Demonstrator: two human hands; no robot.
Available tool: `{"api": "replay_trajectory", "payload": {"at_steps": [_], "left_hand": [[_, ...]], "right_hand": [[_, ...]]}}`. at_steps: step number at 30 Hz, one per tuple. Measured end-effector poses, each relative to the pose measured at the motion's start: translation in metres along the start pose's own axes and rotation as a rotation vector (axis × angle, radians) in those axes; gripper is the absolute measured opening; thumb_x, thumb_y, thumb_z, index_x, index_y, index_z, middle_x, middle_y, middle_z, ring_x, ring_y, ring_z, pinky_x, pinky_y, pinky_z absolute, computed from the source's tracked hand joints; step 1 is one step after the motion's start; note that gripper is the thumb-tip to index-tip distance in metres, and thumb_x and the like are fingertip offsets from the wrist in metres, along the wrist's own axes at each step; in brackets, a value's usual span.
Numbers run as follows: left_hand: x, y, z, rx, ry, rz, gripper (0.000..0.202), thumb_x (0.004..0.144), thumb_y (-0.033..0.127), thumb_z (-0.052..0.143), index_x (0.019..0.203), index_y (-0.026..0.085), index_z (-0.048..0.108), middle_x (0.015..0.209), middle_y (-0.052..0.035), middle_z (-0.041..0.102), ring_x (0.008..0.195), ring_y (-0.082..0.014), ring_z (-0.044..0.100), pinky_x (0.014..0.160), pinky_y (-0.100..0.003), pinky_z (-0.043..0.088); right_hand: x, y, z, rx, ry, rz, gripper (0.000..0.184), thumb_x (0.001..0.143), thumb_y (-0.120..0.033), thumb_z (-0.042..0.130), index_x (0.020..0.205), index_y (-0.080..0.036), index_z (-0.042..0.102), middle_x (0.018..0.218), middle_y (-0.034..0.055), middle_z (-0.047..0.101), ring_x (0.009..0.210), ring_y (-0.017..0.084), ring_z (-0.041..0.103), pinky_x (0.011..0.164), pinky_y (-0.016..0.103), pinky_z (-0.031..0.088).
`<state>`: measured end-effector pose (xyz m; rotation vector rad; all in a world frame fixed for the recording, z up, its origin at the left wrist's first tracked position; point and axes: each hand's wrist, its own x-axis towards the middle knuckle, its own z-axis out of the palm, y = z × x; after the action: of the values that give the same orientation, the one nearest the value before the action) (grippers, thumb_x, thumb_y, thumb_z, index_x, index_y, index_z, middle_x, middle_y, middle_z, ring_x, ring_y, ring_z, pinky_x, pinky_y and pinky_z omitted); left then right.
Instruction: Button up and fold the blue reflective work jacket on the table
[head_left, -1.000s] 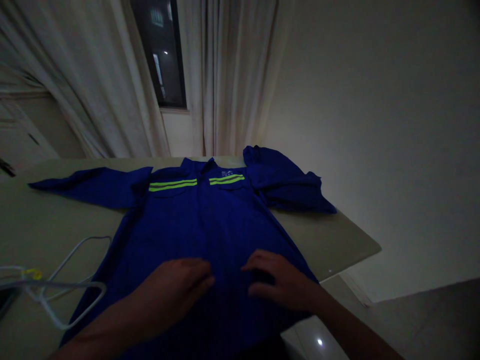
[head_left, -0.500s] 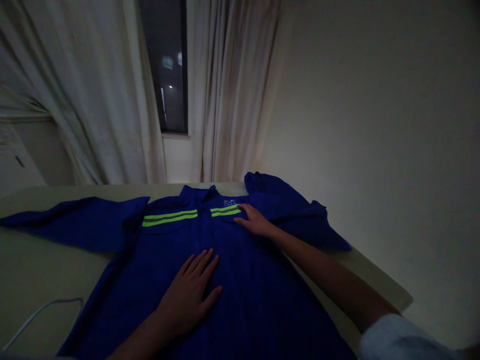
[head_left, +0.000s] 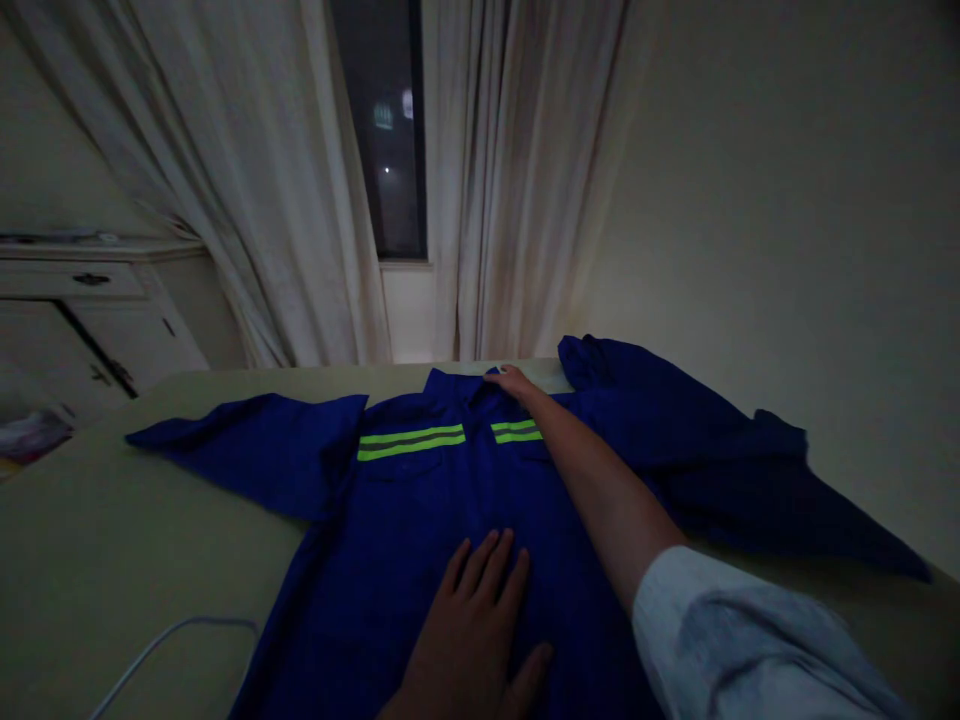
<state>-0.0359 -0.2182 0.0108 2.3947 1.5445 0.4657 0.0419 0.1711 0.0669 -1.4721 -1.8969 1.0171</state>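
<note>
One change: found right hand [head_left: 513, 383] moved from chest stripe [head_left: 517, 431] to collar [head_left: 442, 385], shifting work there; cannot tell whether pinching. Noted left hand [head_left: 469, 635] on blue jacket [head_left: 360, 590], with fingers [head_left: 516, 585] slightly spread.

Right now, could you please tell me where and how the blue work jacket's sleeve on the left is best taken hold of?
I'd probably pinch its narrow outer end, coming from the left: the sleeve stretches that way over the tabletop, tapering to a tip away from the jacket's body.
</note>
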Motion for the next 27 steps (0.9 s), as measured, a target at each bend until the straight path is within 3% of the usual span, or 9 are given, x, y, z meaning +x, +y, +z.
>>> {"api": "replay_trajectory", "payload": {"at_steps": [4, 6, 10, 14, 16, 18, 22, 25, 27], "left_hand": [[-0.001, 0.002, -0.004, -0.006, -0.007, 0.007, 0.080, 0.103, 0.065, 0.045, 0.170, 0.033, 0.015, 0.176, -0.0051, 0.017, 0.161, -0.0349, 0.024, 0.130, -0.063, 0.024], [-0.001, 0.004, -0.007, -0.004, -0.016, 0.002, 0.078, 0.104, 0.066, 0.040, 0.170, 0.032, 0.017, 0.176, -0.0061, 0.017, 0.161, -0.0343, 0.023, 0.131, -0.063, 0.022], [-0.001, 0.005, -0.010, 0.029, -0.002, -0.013, 0.074, 0.105, 0.067, 0.037, 0.169, 0.030, 0.024, 0.175, -0.0073, 0.022, 0.161, -0.0333, 0.025, 0.131, -0.061, 0.023], [-0.001, 0.005, -0.007, 0.085, 0.067, 0.016, 0.071, 0.106, 0.063, 0.040, 0.166, 0.028, 0.033, 0.173, -0.0095, 0.032, 0.158, -0.0337, 0.032, 0.129, -0.061, 0.025], [-0.001, 0.004, -0.006, 0.109, 0.120, 0.027, 0.066, 0.106, 0.060, 0.043, 0.163, 0.027, 0.040, 0.168, -0.0101, 0.040, 0.154, -0.0330, 0.039, 0.128, -0.060, 0.028], [-0.001, 0.003, -0.005, 0.127, 0.163, 0.040, 0.061, 0.106, 0.057, 0.045, 0.159, 0.027, 0.046, 0.163, -0.0101, 0.048, 0.149, -0.0315, 0.045, 0.128, -0.057, 0.031], [0.001, -0.001, -0.001, 0.152, 0.169, 0.029, 0.063, 0.106, 0.060, 0.043, 0.159, 0.026, 0.048, 0.164, -0.0118, 0.046, 0.150, -0.0333, 0.045, 0.125, -0.059, 0.034], [0.003, -0.005, 0.001, 0.162, 0.141, 0.012, 0.067, 0.105, 0.064, 0.040, 0.160, 0.026, 0.047, 0.167, -0.0126, 0.042, 0.152, -0.0350, 0.042, 0.125, -0.061, 0.034], [0.004, -0.005, 0.001, 0.162, 0.130, 0.011, 0.068, 0.105, 0.065, 0.039, 0.160, 0.027, 0.047, 0.168, -0.0119, 0.041, 0.152, -0.0354, 0.042, 0.125, -0.062, 0.033]], "right_hand": [[-0.005, -0.006, -0.011, 0.068, -0.194, -0.015, 0.033, 0.070, -0.030, 0.091, 0.093, -0.011, 0.076, 0.093, 0.0159, 0.081, 0.083, 0.030, 0.077, 0.081, 0.041, 0.063], [-0.017, -0.012, -0.021, 0.102, -0.246, -0.064, 0.025, 0.073, -0.025, 0.088, 0.090, -0.012, 0.075, 0.090, 0.0127, 0.081, 0.079, 0.025, 0.076, 0.080, 0.038, 0.062], [-0.063, -0.020, -0.052, 0.101, -0.337, -0.300, 0.022, 0.078, -0.022, 0.082, 0.100, -0.018, 0.079, 0.110, 0.0058, 0.079, 0.107, 0.022, 0.072, 0.102, 0.036, 0.054], [-0.137, 0.001, -0.092, -0.256, -0.532, -0.617, 0.056, 0.061, -0.028, 0.096, 0.115, -0.026, 0.080, 0.139, 0.0064, 0.068, 0.135, 0.030, 0.057, 0.118, 0.047, 0.041], [-0.172, 0.021, -0.110, -0.317, -0.371, -0.620, 0.060, 0.067, -0.036, 0.095, 0.123, -0.026, 0.076, 0.143, 0.0081, 0.064, 0.135, 0.029, 0.057, 0.116, 0.045, 0.042], [-0.198, 0.042, -0.132, -0.320, -0.072, -0.518, 0.044, 0.084, -0.043, 0.083, 0.121, -0.021, 0.075, 0.131, 0.0111, 0.070, 0.121, 0.026, 0.065, 0.108, 0.041, 0.049], [-0.227, 0.081, -0.193, -0.429, 0.523, 0.016, 0.045, 0.099, -0.056, 0.061, 0.117, -0.016, 0.070, 0.111, 0.0158, 0.075, 0.108, 0.030, 0.071, 0.099, 0.042, 0.053], [-0.239, 0.106, -0.233, -0.388, 0.654, 0.371, 0.069, 0.089, -0.064, 0.071, 0.132, -0.011, 0.061, 0.126, 0.0239, 0.071, 0.123, 0.040, 0.067, 0.107, 0.051, 0.049], [-0.246, 0.119, -0.249, -0.309, 0.700, 0.472, 0.087, 0.075, -0.060, 0.085, 0.137, -0.005, 0.056, 0.132, 0.0304, 0.067, 0.127, 0.044, 0.064, 0.108, 0.054, 0.049]]}}
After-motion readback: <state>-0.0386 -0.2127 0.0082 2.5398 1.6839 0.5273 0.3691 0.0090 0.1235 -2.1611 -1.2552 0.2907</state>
